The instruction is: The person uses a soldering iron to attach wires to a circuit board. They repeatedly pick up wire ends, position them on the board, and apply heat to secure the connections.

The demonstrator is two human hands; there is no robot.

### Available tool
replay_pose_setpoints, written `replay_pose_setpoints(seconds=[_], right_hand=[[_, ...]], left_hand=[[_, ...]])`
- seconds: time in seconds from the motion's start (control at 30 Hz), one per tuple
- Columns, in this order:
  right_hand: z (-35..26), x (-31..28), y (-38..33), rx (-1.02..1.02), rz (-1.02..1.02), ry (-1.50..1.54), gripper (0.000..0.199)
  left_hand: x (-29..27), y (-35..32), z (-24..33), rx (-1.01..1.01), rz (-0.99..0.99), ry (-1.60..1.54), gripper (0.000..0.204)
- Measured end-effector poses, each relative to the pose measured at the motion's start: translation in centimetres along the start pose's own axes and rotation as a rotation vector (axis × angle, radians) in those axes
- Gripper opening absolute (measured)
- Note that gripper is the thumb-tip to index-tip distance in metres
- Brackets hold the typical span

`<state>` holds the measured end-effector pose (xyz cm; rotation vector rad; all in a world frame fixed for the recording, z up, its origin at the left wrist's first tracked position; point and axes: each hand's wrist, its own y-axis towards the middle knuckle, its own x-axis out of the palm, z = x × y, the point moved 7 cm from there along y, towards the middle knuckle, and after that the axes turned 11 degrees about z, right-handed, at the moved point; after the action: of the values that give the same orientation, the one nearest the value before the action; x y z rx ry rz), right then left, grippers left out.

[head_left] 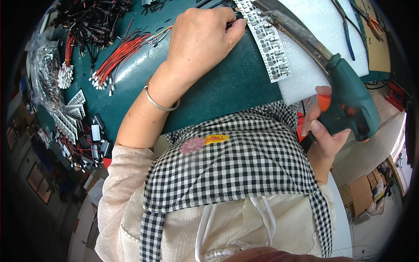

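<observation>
My left hand (198,41) is closed in a pinch at the left edge of a narrow white circuit board panel (279,65), near its far end. A bit of black cable (239,14) shows at the fingertips, and most of it is hidden by the hand. My right hand (326,137) is wrapped round the handle of a green soldering gun (355,94) with an orange trigger. The gun's long metal front reaches over the board panel toward the upper middle; its tip is hard to make out there.
The board panel lies partly on a white foam sheet (305,83) on the green table mat (231,87). Left lie red wires with white connectors (118,61), a heap of black cables (89,22), a plastic bag (46,74) and small boards (72,113). Pliers (347,35) rest far right.
</observation>
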<state>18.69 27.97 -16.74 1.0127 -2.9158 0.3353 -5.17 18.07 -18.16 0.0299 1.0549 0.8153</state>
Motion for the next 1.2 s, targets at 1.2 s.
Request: replay_pose_setpoints(seconds=[1.2], right_hand=[[-0.4, 0.2, 0.5, -0.125, 0.099, 0.061, 0.066]], left_hand=[[0.2, -0.2, -0.8, 0.02, -0.022, -0.13, 0.01]])
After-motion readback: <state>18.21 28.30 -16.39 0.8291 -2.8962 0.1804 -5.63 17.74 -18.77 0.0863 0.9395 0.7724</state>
